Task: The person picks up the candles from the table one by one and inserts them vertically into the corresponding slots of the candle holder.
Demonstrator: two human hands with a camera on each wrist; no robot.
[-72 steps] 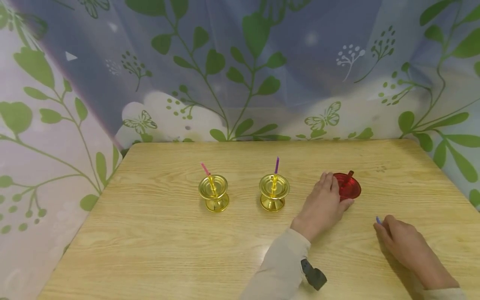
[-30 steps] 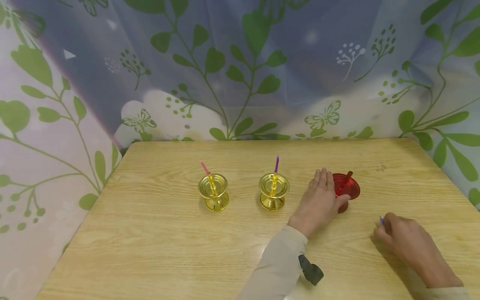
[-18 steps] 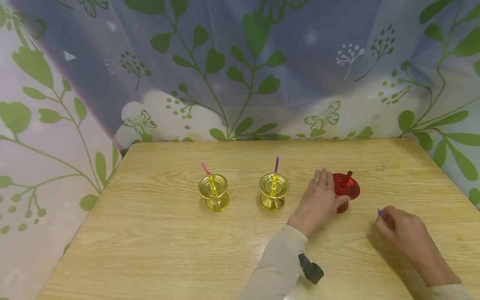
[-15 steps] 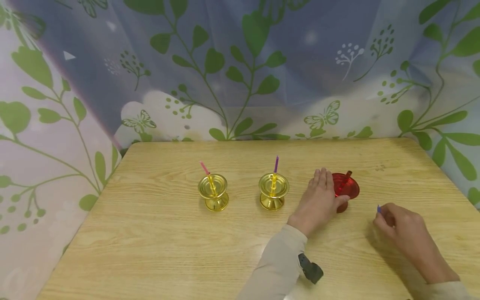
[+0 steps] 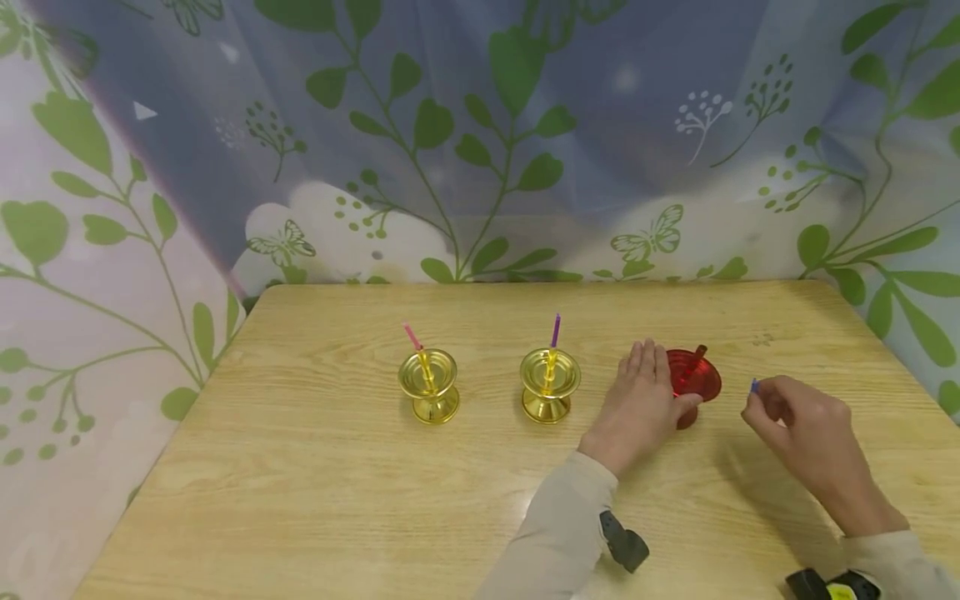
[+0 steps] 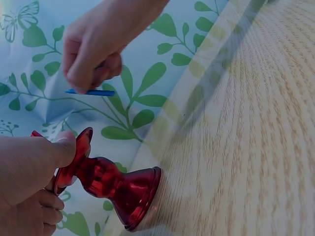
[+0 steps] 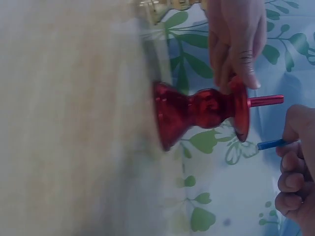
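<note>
A red metallic candle holder stands upright on the table, with a dish, a rounded stem, a flared foot and a thin red tube rising from the dish. My left hand holds it by the dish, thumb over the rim and fingers along the side, as the left wrist view shows. Between thumb and forefinger my right hand pinches a slim blue candle, raised over the table to the right of the holder. In the right wrist view the candle's end is near the red tube, apart from it.
To the left, two gold candle holders stand on the wooden table. One bears a tilted pink candle, the other a purple candle. A leaf-patterned cloth hangs behind the table.
My right hand has risen from near the tabletop and moved farther back with the blue candle, level with the red holder's dish. My left hand has spread slightly from its earlier position and now stays still.
</note>
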